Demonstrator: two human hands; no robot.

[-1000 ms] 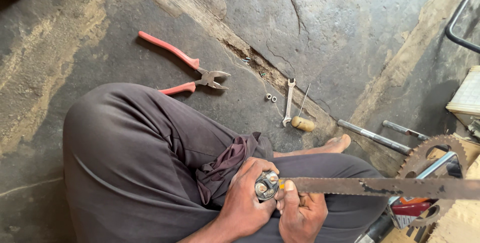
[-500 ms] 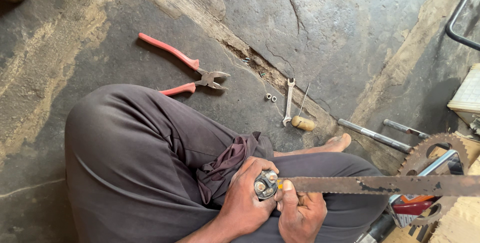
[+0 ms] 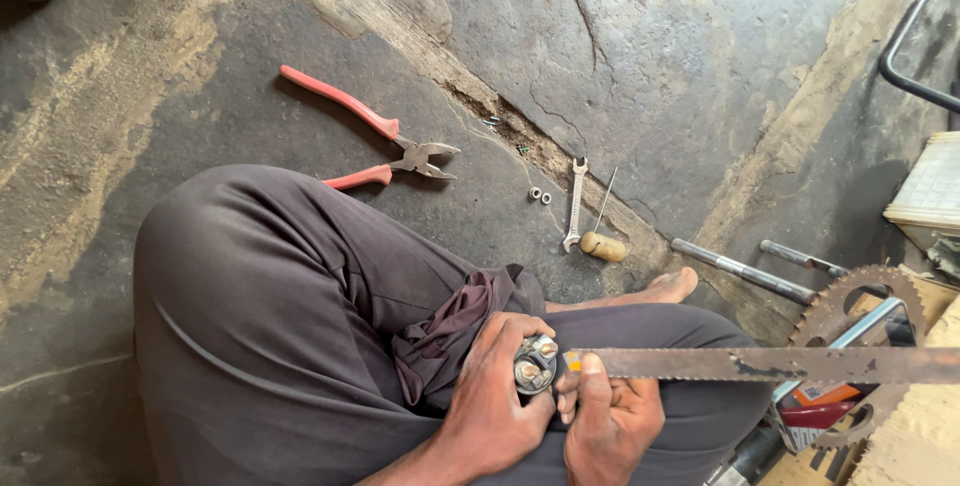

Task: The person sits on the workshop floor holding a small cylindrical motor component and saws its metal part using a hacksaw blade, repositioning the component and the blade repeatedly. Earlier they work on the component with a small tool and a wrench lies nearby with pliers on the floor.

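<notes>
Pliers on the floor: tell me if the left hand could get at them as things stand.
Probably not right away: the left hand grips a small metal part, and the raised knee lies between it and the red-handled pliers.

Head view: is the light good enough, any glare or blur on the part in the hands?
Head view: soft even daylight, no glare; the small metal part in the left hand is sharp, and so is the saw blade held by the right hand; the pliers cast only faint shadows.

left hand (image 3: 500,391) and right hand (image 3: 612,418) both curled closed, touching.
</notes>
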